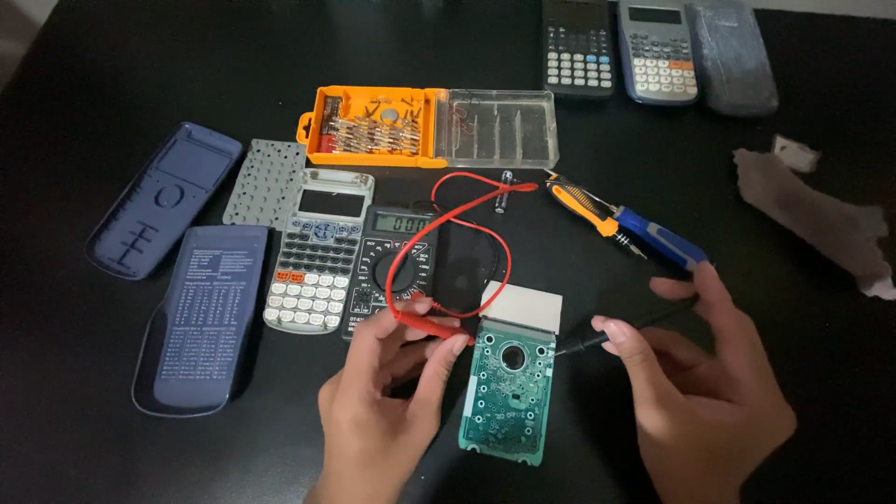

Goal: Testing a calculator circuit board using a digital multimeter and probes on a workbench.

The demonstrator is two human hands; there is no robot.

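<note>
Nearest the lens, low in the frame, the left hand [378, 411] pinches a red multimeter probe [431, 326] between thumb and curled fingers, its tip resting at the upper left corner of a green rectangular circuit board [509, 397] that lies flat at bottom centre with a pale display panel [523, 308] at its top edge. At lower right, the right hand [695, 392] grips a black multimeter probe [583, 342] with fingers closed round it, the tip touching the board's upper right edge. Just above the left hand sits a black digital multimeter [397, 266], its red lead [467, 219] looping over it. Left of the meter lies a grey scientific calculator front [317, 252], then a grey rubber keypad mat [266, 182] and two dark blue plastic calculator covers [201, 313]. Upper centre holds an orange screwdriver-bit case with a clear lid [429, 129]. A blue and orange screwdriver [621, 224] lies right of centre. Two more calculators [621, 47] sit along the top edge, and crumpled white tissue [812, 210] lies at right, all on a black table [75, 75].
</note>
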